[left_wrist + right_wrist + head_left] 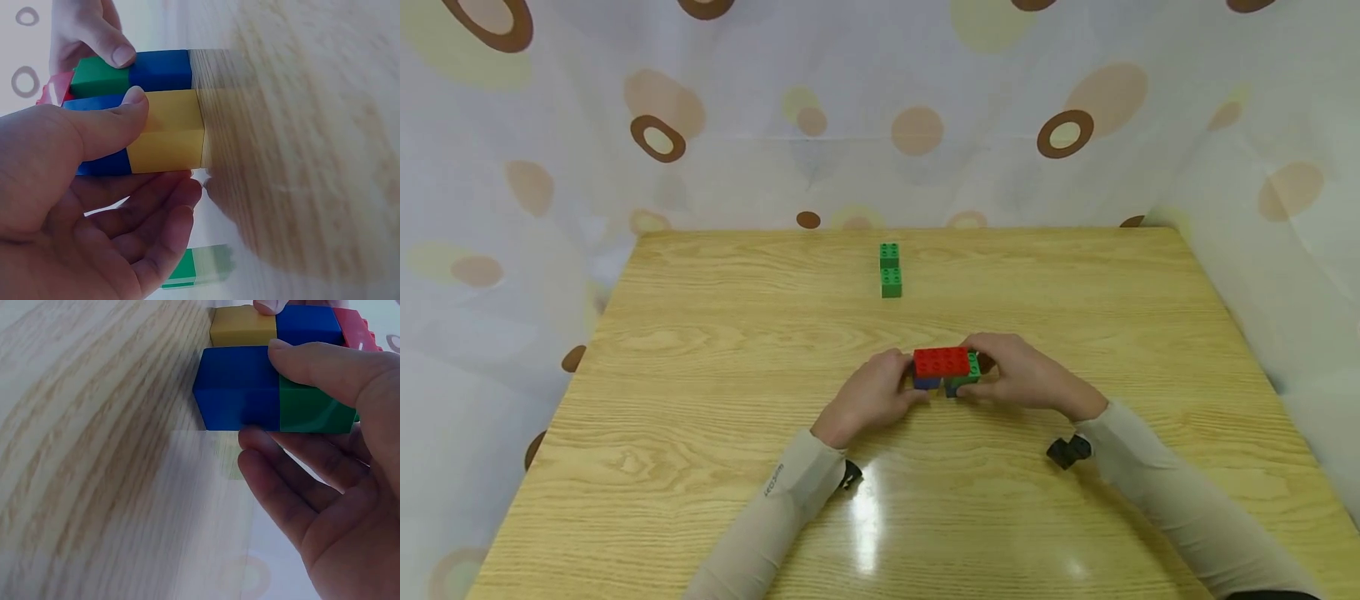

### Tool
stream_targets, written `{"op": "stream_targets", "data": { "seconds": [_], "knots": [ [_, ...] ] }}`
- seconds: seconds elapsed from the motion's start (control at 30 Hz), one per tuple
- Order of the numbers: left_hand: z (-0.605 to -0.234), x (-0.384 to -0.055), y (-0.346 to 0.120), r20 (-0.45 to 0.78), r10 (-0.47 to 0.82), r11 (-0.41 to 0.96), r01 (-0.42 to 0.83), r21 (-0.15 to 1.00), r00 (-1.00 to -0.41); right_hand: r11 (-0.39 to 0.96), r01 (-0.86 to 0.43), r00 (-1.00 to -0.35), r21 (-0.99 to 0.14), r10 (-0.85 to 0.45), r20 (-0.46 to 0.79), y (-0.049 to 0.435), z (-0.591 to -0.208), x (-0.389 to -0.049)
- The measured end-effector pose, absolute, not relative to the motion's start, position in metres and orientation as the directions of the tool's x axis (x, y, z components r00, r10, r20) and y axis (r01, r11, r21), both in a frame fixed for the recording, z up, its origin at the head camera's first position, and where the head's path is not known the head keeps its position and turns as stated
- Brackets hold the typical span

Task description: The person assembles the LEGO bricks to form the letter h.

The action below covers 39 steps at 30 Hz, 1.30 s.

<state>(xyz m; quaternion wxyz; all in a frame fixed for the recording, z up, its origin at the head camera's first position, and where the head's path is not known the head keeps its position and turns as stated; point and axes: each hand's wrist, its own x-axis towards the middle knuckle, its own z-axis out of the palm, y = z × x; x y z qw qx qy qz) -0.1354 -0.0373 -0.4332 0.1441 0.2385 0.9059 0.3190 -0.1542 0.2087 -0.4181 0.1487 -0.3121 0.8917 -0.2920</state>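
Note:
A long red brick (942,362) lies across two short stacks of toy building bricks near the middle of the table. The left stack has a blue brick (97,104) on top of a yellow brick (167,131); my left hand (874,392) pinches it, thumb on the near side and fingertips behind. In the right stack a green brick (315,407) sits on another blue brick (237,394), pinched by my right hand (1018,375). A narrow gap separates the stacks. Part of the green brick's studded top shows beyond the red brick's right end.
Two green bricks, a nearer one (891,284) and a farther one (889,255), stand in line toward the back of the wooden table (737,292). A spotted cloth (850,175) hangs behind and at the sides. Black devices (1069,451) are at both wrists.

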Motion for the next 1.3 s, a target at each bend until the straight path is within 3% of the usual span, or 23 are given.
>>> {"op": "stream_targets", "data": {
  "seconds": [0.27,0.4,0.67,1.0,1.3],
  "knots": [
    [-0.428,-0.137,-0.038,-0.138,0.528,0.688,0.327,0.648,-0.838,0.646,-0.488,-0.777,-0.588,-0.628,-0.046,0.212,-0.420,-0.152],
    [-0.422,-0.145,-0.043,-0.166,0.528,0.727,0.343,0.595,-0.833,0.655,-0.466,-0.794,-0.595,-0.607,-0.046,0.217,-0.420,-0.155],
    [-0.407,-0.179,-0.055,-0.160,0.444,0.812,0.321,0.488,-0.881,0.704,-0.442,-0.828,-0.556,-0.558,-0.048,0.236,-0.422,-0.160],
    [-0.415,-0.223,-0.052,-0.011,0.364,0.837,0.322,0.442,-0.931,0.709,-0.431,-0.839,-0.559,-0.543,-0.043,0.247,-0.427,-0.157],
    [-0.431,-0.254,-0.045,-0.066,0.327,0.869,0.273,0.412,-0.943,0.717,-0.420,-0.846,-0.556,-0.532,-0.046,0.252,-0.423,-0.157]
  ]
}}
